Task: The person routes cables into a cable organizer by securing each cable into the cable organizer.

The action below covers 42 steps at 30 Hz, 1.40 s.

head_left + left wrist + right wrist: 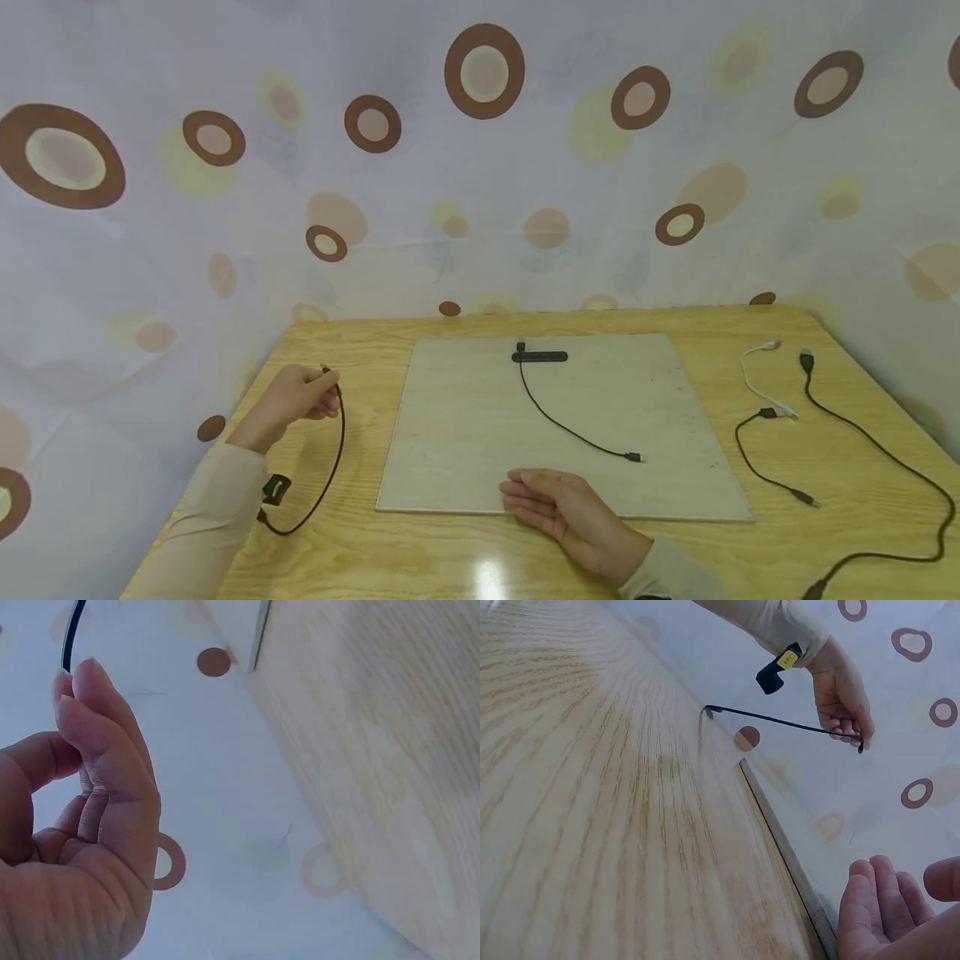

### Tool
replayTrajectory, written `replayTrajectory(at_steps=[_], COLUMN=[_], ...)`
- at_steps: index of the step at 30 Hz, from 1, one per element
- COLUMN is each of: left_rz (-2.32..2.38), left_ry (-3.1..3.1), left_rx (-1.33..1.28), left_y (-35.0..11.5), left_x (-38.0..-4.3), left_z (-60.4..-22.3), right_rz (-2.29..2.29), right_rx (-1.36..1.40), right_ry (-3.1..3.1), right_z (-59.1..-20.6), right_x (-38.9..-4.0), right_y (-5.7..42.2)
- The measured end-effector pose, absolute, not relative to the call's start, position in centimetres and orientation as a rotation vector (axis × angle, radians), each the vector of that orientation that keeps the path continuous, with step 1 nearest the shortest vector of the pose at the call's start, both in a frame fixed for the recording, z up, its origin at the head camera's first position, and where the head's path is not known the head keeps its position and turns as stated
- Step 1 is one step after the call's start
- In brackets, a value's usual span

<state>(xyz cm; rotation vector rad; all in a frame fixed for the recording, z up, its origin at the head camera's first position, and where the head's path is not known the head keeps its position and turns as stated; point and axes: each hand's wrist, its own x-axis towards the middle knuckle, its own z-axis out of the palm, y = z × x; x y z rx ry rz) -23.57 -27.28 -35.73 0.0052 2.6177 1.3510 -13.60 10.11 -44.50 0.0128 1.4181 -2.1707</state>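
Observation:
At the table's left side my left hand pinches one end of a black USB cable between thumb and fingers, raised off the wood. The cable bows down to its other plug, low near the forearm. In the left wrist view, only a short piece of the cable shows above the fingertips. My right hand holds nothing, fingers extended, at the front edge of a pale board. On that board lies another black USB cable, its upper plug at a black strip.
Right of the board, a white cable, a short black cable and a long thick black cable lie on the wooden table. A patterned cloth hangs behind the table and along its sides.

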Motion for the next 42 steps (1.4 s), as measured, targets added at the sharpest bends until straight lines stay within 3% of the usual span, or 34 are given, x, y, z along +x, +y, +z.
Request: replayTrajectory(at_steps=[23,42], left_rz=[1.588,2.523], left_ry=[2.844,2.307], left_rx=[0.087,0.478], left_y=[-27.5,-25.5], left_x=[-22.4,-22.4], left_z=[-32.0,-31.8], right_rz=[-2.172,-2.286], right_rx=[0.017,0.000], right_ry=[1.407,1.283], right_z=[-44.6,-43.6], right_x=[-13.7,-14.7], right_y=[10.3,9.4])
